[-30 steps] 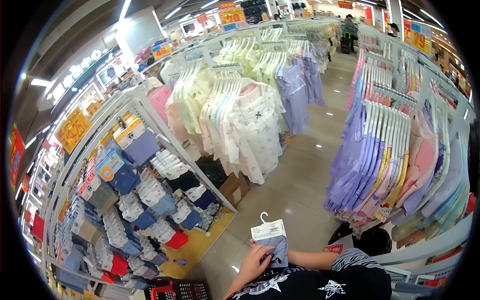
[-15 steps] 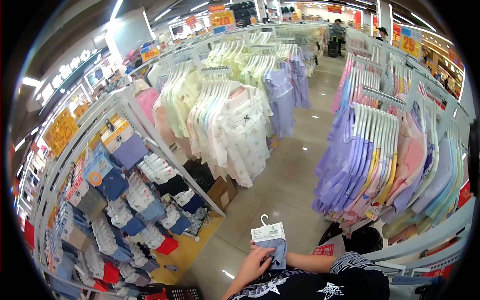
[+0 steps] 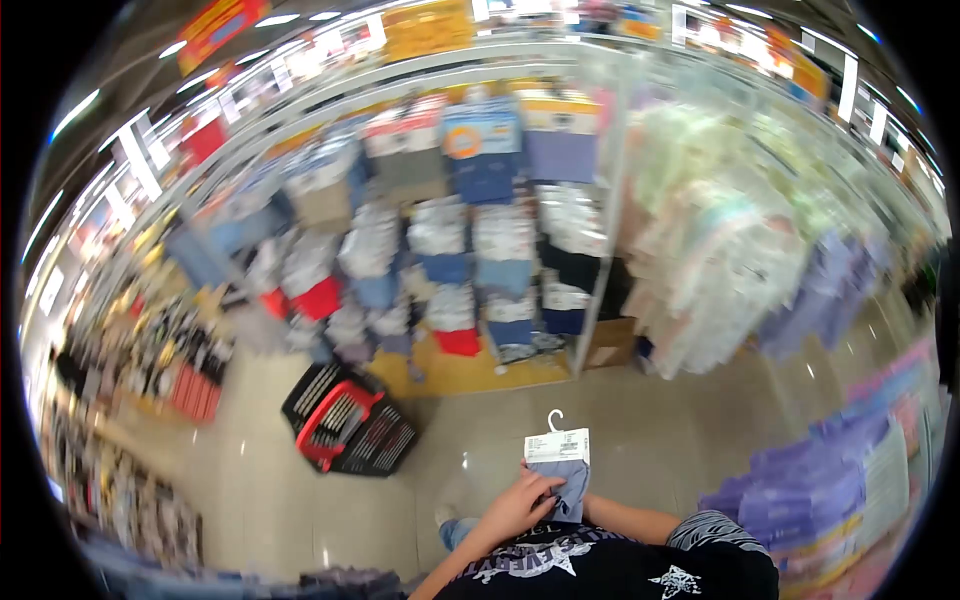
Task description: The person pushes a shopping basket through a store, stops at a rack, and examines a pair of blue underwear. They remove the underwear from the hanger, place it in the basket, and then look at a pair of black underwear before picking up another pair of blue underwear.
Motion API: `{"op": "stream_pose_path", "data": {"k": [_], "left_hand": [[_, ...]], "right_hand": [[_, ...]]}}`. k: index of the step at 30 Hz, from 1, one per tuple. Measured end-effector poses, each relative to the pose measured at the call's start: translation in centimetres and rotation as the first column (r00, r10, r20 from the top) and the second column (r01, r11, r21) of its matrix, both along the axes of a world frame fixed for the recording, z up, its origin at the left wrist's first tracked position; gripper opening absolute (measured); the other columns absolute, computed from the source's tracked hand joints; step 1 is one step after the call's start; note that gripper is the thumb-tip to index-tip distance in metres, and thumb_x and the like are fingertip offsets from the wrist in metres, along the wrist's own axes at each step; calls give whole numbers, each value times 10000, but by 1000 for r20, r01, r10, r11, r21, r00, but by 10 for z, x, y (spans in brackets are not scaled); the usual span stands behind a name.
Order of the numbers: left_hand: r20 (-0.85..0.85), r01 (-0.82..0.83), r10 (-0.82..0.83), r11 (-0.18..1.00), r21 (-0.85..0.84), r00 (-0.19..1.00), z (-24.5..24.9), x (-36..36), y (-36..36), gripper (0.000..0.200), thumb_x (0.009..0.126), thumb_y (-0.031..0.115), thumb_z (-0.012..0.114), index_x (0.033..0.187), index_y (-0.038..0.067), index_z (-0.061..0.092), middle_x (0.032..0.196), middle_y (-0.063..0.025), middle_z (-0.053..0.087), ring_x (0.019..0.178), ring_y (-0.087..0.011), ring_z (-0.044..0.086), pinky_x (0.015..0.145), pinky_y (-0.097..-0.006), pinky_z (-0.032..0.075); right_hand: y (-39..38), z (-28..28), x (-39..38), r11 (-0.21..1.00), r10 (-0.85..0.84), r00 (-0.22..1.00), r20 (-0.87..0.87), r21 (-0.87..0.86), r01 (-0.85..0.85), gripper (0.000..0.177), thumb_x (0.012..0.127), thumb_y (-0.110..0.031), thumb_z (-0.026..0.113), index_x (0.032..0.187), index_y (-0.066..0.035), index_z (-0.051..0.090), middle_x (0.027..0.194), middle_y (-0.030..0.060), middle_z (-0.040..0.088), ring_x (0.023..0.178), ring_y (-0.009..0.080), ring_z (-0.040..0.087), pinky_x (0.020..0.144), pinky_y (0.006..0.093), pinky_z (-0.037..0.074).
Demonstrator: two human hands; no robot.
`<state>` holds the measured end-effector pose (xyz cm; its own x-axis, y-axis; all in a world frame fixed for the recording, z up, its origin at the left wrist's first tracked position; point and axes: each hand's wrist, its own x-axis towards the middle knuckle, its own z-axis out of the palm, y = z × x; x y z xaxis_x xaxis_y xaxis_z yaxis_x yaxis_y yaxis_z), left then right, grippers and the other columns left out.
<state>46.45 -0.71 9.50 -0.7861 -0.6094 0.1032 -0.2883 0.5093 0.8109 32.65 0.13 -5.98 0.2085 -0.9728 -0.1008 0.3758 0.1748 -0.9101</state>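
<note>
A pack of folded grey-blue underwear [image 3: 566,483], on a white card with a small white hook at its top, is held in front of my dark printed shirt. My left hand [image 3: 525,502] lies over the front of the cloth, fingers bent and pressed on it. From the right, my right hand [image 3: 590,509] reaches behind the pack and supports it. Most of its fingers are hidden there, with what look like fingertips at the pack's left edge. Small print and a barcode show on the card [image 3: 557,446].
A black and red shopping basket [image 3: 347,420] stands on the shiny floor. Ahead, a display rack [image 3: 592,330] holds several rows of carded underwear. Pale children's clothes [image 3: 715,270] hang right of it. Purple garments [image 3: 800,490] hang near my right side. More shelves line the left.
My view has swung left, bringing the underwear rack to the middle and the whole basket into sight. Both hands keep the pack, with my left hand still on its front.
</note>
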Motion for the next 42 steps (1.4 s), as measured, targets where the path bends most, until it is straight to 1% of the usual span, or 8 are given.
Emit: {"op": "stream_pose_path", "data": {"k": [2,4,11,17,20,22,27,42], "left_hand": [[23,-134,134,991,-2,991,3,22,1,316,767,119,537,1082,129,508,807,-67,491,762,-232,519,670,-315,431],[8,-270,270,963,-8,963,8,44,5,316,766,116,536,1081,127,508,796,-68,500,764,-229,520,671,-317,429],[75,-534,535,845,-43,841,10,91,21,288,777,126,535,1064,111,514,761,-66,507,755,-227,517,675,-312,422],[66,-384,387,922,-55,920,14,80,-3,232,806,159,505,1030,97,510,796,-96,516,787,-250,521,694,-322,420],[-161,-338,307,913,-228,938,13,51,-17,225,802,148,494,1011,67,500,843,-125,523,804,-293,514,719,-343,417],[-182,-252,219,950,-183,959,11,37,-24,207,793,133,485,976,35,491,865,-137,519,815,-315,506,739,-348,409],[-253,-212,279,942,262,926,4,2,-27,150,819,143,486,878,5,491,761,-84,507,681,-169,495,632,-266,399],[-430,40,241,835,549,870,22,-41,-13,198,827,32,470,1016,-25,464,945,-64,535,868,-98,486,777,-227,382]], "right_hand": [[-25,-17,20,925,43,879,476,314,-216,394,900,-266,297,1183,-5,379,849,124,511,757,222,523,711,313,450],[-49,-50,47,772,357,368,858,-50,-633,409,888,-301,342,1163,-3,401,864,119,520,779,225,533,718,331,455],[-46,-5,106,697,320,659,681,302,-650,417,879,-338,361,1140,-21,432,865,114,534,774,211,541,713,328,457],[-71,-32,91,742,234,576,783,239,-627,411,877,-364,359,1108,-40,462,869,102,547,774,193,548,714,321,458],[-59,-66,58,811,149,489,859,176,-557,406,878,-379,352,1082,-54,483,873,92,557,775,178,552,717,314,459],[-43,95,44,822,-369,803,469,568,46,363,881,-384,349,1007,-87,515,858,65,565,753,153,554,714,295,460],[-17,113,-11,532,-847,501,180,292,795,205,861,-229,467,934,-39,482,880,43,529,828,120,493,758,258,404],[68,169,-50,729,-679,734,35,-87,679,661,645,-46,670,1220,-47,346,1086,60,491,997,140,480,859,275,383]]}}
